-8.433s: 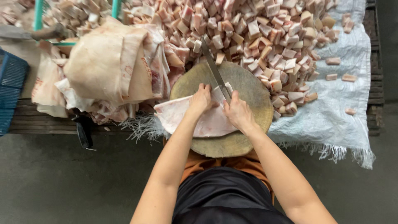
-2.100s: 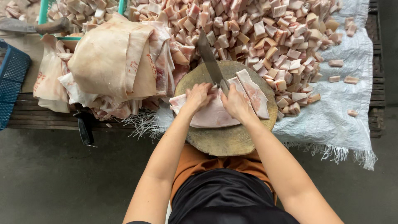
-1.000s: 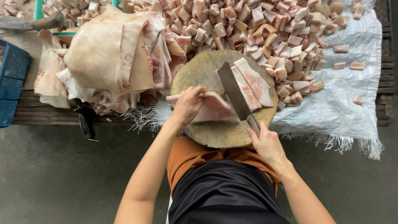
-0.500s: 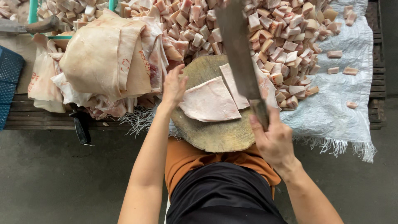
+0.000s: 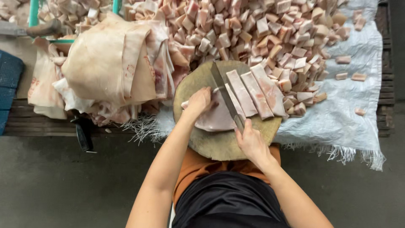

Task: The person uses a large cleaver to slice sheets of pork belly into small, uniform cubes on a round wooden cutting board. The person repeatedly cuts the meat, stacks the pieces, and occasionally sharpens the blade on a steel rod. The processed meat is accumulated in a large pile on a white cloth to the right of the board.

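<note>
Right hand: the right hand (image 5: 252, 141) is closed around the handle of a cleaver (image 5: 225, 93), near the front edge of the round wooden chopping block (image 5: 219, 145).
Cleaver: one long blade, laid edge-down across the middle of the block, pointing toward the block's far edge; it sits between the uncut slab and the cut strips.
Left hand: the left hand (image 5: 198, 101) presses flat, fingers spread slightly, on a pale pork-skin slab (image 5: 215, 120) at the left half of the block, just beside the blade.
Cut strips: three long pink strips (image 5: 255, 93) lie side by side on the right half of the block, right of the blade, touching one another.
Chopping block: one thick round block, set at the front edge of the desk, directly ahead of the person's body.
Heap of cubes: a large pile of small pink and white cubes (image 5: 253, 29) fills the far side of the desk beyond the block; too many to count, with five or so stray pieces toward the right edge.
Slab stack: a stack of whole pale slabs (image 5: 109, 63) lies left of the block, draped over one another.
Sack: a white woven sack (image 5: 337, 114) with a frayed front edge covers the desk under the heap.
Crate: one blue plastic crate (image 5: 8, 84) at the left edge.
</note>
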